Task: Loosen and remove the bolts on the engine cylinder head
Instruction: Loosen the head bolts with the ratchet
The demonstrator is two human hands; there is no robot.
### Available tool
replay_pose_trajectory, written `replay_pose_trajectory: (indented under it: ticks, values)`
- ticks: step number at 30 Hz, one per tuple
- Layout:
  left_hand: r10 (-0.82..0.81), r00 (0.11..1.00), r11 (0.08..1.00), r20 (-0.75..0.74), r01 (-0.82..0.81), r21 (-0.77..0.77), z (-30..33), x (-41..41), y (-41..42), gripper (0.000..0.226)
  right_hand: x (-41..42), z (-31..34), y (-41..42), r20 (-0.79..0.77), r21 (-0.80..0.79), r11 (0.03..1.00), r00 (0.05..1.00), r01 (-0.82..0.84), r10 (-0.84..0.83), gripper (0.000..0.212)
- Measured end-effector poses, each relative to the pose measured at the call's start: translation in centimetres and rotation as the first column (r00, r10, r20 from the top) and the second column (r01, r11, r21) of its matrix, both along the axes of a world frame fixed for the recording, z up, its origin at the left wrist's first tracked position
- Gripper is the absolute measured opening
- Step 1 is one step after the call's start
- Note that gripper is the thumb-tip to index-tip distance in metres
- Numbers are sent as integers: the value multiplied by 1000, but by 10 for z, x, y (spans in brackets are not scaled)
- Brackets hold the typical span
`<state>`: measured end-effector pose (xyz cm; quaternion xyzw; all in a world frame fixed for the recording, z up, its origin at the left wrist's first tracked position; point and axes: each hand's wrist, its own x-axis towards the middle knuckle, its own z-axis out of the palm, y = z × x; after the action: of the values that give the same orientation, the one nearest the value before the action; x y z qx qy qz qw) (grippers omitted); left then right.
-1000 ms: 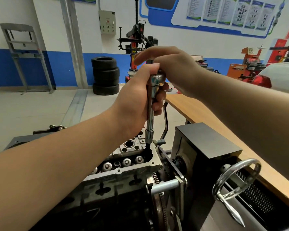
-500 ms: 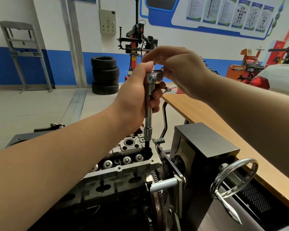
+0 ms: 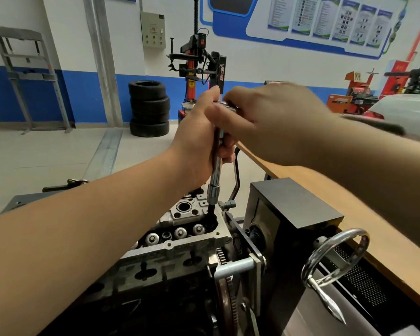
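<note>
I note a chrome extension bar (image 3: 215,170), smooth and round, standing nearly upright; its black socket end sits in a recess at the near right corner of the grey cast cylinder head (image 3: 180,238), where the bolt is hidden. Left hand (image 3: 199,141) wraps the bar. Right hand (image 3: 272,122), blurred, curls over the ratchet head (image 3: 228,106). Half a second ago its fingers were arched higher above it.
</note>
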<state>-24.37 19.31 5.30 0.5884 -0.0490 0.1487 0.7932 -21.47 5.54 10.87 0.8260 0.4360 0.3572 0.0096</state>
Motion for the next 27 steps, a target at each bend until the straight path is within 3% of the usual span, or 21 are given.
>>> replay_pose_trajectory:
  ticks: [2, 5, 7, 11, 15, 20, 24, 27]
  values:
    - [4, 1000, 1000, 16, -3, -17, -1, 1, -4, 63, -7, -7, 12, 6, 106, 991, 997, 76, -77, 64]
    - [-45, 997, 999, 62, 47, -25, -7, 1, 3, 64, -12, -4, 27, -35, 131, 983, 991, 132, -128, 53]
    - [-93, 996, 994, 8, 93, 50, -20, -2, 10, 55, -13, 1, 35, -61, 121, 984, 990, 134, -127, 49]
    - [-141, 981, 941, -133, 175, 291, -51, -8, 18, 67, -19, 5, 52, -84, 165, 981, 992, 105, -92, 37]
    - [-228, 966, 938, -124, 252, 240, -53, -7, 23, 62, -15, -3, 59, -29, 244, 968, 998, 65, -60, 40]
    - [-252, 960, 944, -123, 272, 189, -57, -5, 18, 65, 8, -2, 41, 16, 200, 975, 995, -100, 99, 64]
    - [-250, 965, 941, -78, 262, 216, -63, -10, 21, 68, 13, 0, 36, -73, 195, 957, 970, -214, 232, 51]
    - [-227, 973, 943, -39, 230, 242, -73, -18, 27, 55, 15, 2, 36, -195, 236, 918, 910, -319, 367, 43]
